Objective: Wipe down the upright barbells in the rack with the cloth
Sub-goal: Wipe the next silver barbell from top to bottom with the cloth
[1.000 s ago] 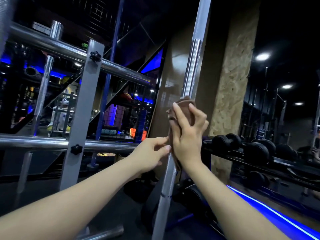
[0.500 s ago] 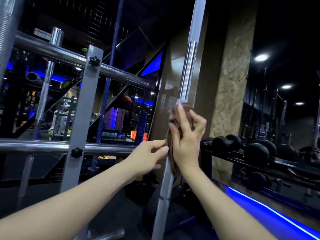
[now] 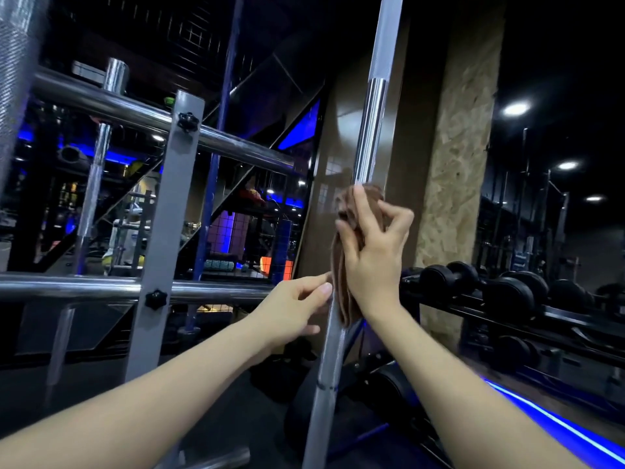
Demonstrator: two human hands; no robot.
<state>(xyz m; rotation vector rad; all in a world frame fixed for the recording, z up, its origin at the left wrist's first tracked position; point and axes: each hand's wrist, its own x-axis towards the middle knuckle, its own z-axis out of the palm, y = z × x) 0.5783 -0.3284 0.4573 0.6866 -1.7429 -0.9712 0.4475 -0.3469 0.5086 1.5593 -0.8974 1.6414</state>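
Note:
A long chrome barbell (image 3: 369, 130) stands upright and slightly tilted in the middle of the head view. A brown cloth (image 3: 341, 279) is wrapped round its shaft at chest height. My right hand (image 3: 373, 252) grips the cloth against the bar, fingers curled round it. My left hand (image 3: 294, 309) reaches in from the left just below, its fingertips pinching the cloth's hanging edge beside the bar. Another upright barbell (image 3: 89, 198) stands further left behind the rack rails.
Two horizontal chrome rails (image 3: 84, 287) and a grey upright post (image 3: 169, 231) of the rack fill the left side. A knurled bar (image 3: 15, 62) crosses the top left corner. Black dumbbells (image 3: 507, 292) sit on a shelf at the right, by a pillar (image 3: 453, 198).
My right hand and the cloth have stayed at about the same spot on the bar, shifting slightly. My left hand has stayed close under the cloth. The camera has tilted a little.

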